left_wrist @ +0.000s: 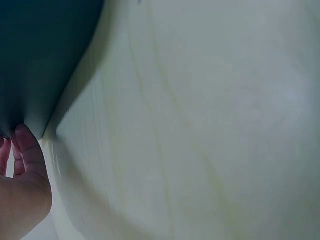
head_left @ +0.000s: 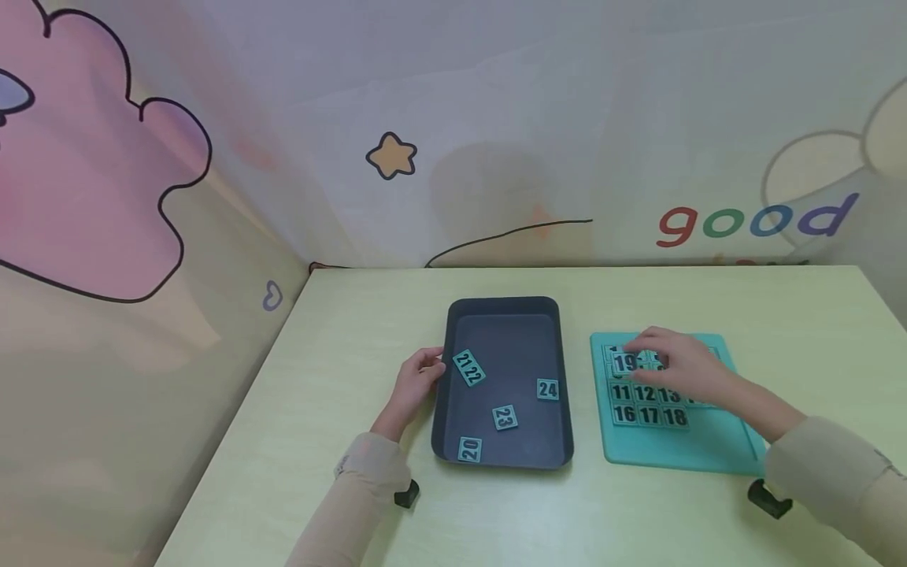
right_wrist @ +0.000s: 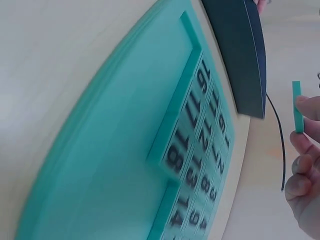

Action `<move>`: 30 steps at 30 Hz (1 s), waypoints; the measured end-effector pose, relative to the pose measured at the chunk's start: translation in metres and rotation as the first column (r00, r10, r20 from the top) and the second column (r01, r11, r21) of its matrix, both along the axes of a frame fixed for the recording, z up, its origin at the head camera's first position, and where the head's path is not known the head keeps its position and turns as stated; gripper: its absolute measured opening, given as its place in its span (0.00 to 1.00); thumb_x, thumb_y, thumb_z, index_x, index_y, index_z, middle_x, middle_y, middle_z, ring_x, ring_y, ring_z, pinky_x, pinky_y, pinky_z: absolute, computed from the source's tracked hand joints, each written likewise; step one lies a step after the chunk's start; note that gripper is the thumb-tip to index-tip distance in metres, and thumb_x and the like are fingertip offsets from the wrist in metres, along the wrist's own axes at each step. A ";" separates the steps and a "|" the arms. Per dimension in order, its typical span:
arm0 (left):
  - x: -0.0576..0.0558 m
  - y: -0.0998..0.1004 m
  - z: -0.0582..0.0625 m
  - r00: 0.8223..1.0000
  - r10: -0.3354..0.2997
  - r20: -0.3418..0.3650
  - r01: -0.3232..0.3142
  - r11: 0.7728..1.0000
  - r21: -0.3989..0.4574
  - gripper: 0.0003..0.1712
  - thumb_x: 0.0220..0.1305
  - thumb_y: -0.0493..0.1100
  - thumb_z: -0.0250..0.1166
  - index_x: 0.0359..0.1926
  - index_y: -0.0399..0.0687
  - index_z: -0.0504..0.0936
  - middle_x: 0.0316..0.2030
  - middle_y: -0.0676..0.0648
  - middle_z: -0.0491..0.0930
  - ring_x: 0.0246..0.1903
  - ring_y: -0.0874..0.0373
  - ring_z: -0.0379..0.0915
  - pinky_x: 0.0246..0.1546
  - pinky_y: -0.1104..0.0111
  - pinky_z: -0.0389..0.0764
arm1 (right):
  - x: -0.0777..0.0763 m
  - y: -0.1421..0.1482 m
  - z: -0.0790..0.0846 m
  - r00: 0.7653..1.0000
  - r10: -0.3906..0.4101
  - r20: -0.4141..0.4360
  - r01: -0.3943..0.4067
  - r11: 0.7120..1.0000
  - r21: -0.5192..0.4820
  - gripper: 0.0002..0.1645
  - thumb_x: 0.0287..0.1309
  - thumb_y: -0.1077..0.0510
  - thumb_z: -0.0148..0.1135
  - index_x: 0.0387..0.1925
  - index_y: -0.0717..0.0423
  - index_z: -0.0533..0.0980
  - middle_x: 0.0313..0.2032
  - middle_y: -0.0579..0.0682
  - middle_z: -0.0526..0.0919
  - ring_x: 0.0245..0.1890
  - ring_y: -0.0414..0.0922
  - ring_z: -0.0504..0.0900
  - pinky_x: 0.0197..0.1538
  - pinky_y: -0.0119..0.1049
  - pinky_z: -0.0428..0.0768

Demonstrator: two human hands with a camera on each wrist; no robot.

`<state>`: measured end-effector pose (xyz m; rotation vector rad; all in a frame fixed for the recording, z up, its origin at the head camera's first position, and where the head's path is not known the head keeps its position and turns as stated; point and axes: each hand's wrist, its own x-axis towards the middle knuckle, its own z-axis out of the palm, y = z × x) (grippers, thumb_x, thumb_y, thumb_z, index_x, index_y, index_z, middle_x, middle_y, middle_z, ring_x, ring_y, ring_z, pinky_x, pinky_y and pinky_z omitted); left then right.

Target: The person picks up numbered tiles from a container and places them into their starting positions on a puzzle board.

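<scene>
My right hand (head_left: 683,368) pinches a small teal number tile marked 19 (head_left: 624,363) between thumb and fingers, over the upper left of a teal number board (head_left: 716,450). In the right wrist view the tile (right_wrist: 298,117) is seen edge-on, raised above the board. Tiles 11, 12 and 16 to 18 sit in rows on the board; part of the upper rows is hidden behind the hand. My left hand (head_left: 411,387) holds the left rim of a dark blue-grey tray (head_left: 506,335). In the left wrist view its fingers (left_wrist: 30,150) are bent against the tray's side.
Loose tiles lie in the tray: a joined 21-22 piece (head_left: 469,368), 24 (head_left: 548,389), 23 (head_left: 505,417) and 20 (head_left: 470,450). Tray and board stand side by side on a pale table (head_left: 368,315), with a printed wall cloth (head_left: 510,102) behind.
</scene>
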<state>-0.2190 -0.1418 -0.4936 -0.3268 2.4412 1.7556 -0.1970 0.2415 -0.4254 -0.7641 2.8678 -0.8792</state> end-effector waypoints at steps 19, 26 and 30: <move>-0.009 0.007 -0.004 1.000 0.019 -0.021 -0.019 1.000 0.005 0.17 0.60 0.37 0.53 0.52 0.45 0.73 0.38 0.44 0.73 0.35 0.56 0.68 0.36 0.71 0.72 | 0.013 0.084 -0.027 0.989 -0.137 -0.047 0.141 0.985 0.097 0.22 0.42 0.57 0.66 0.43 0.61 0.76 0.35 0.53 0.76 0.24 0.34 0.62 0.23 0.26 0.65; -0.008 0.007 -0.003 1.000 0.015 -0.023 -0.015 1.000 0.008 0.17 0.60 0.36 0.53 0.52 0.44 0.73 0.38 0.44 0.73 0.35 0.56 0.68 0.36 0.70 0.72 | 0.022 0.088 -0.044 0.991 -0.133 -0.005 0.133 0.984 0.115 0.21 0.40 0.56 0.67 0.40 0.59 0.78 0.37 0.54 0.77 0.24 0.34 0.64 0.23 0.26 0.65; -0.008 0.007 -0.004 1.000 0.015 -0.025 -0.015 1.000 0.009 0.17 0.60 0.36 0.53 0.52 0.43 0.73 0.38 0.44 0.73 0.35 0.56 0.68 0.36 0.70 0.72 | 0.026 0.087 -0.052 0.993 -0.122 -0.006 0.122 0.983 0.138 0.19 0.37 0.56 0.68 0.37 0.57 0.79 0.36 0.51 0.77 0.29 0.39 0.70 0.27 0.29 0.68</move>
